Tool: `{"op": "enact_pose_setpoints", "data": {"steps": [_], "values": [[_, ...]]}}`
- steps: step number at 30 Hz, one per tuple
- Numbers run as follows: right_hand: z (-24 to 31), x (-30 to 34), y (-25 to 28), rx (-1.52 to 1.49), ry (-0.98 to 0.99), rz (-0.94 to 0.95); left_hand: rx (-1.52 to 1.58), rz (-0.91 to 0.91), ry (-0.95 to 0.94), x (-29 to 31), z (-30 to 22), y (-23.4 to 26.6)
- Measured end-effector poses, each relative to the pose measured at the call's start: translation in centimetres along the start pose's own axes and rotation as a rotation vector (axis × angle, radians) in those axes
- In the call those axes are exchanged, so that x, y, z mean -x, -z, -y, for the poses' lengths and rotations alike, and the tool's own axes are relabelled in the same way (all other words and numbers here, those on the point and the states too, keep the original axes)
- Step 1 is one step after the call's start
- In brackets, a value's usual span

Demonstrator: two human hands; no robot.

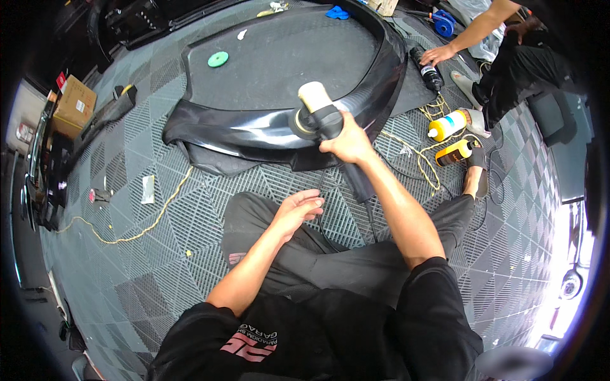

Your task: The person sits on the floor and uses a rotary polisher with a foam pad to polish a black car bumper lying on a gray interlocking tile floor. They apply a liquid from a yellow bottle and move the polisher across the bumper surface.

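Observation:
My right hand (349,140) is wrapped round a corded polisher (327,120) with a black body and a cream-coloured end. The polisher's round pad (301,122) sits at the near stretch of a glossy black curved car body panel (235,130); whether it presses on the surface I cannot tell. Over my lap, my left hand (297,213) is open, palm turned inward and fingers loosely bent. A black power cord (370,222) hangs from the polisher's lower end toward my legs.
A green round pad (218,59) and a blue cloth (337,12) lie beyond. At right, a co-worker's hand (438,54) rests on a black cylindrical object (429,75). Two yellow bottles (448,125) lie near a yellow cord (422,162). A cardboard box (75,105) stands left.

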State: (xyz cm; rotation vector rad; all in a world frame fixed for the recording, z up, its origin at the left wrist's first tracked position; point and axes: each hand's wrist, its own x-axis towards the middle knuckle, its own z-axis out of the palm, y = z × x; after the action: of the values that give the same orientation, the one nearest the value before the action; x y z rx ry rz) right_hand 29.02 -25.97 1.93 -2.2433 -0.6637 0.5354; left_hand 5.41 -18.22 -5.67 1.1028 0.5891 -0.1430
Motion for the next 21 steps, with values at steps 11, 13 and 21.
{"op": "enact_pose_setpoints", "data": {"steps": [11,13,21], "values": [[0.8,7.7,-0.3,-1.173,0.198,0.271,0.104,0.419,-0.153,2.6,-2.9,-3.9],[0.1,9.1,1.6,-1.413,0.257,0.344,0.200,0.560,-0.176,1.8,-3.6,-6.5],[-6.9,12.1,11.8,-1.401,0.231,-0.025,-0.489,0.194,-0.465,0.5,-6.4,-18.9]]}}
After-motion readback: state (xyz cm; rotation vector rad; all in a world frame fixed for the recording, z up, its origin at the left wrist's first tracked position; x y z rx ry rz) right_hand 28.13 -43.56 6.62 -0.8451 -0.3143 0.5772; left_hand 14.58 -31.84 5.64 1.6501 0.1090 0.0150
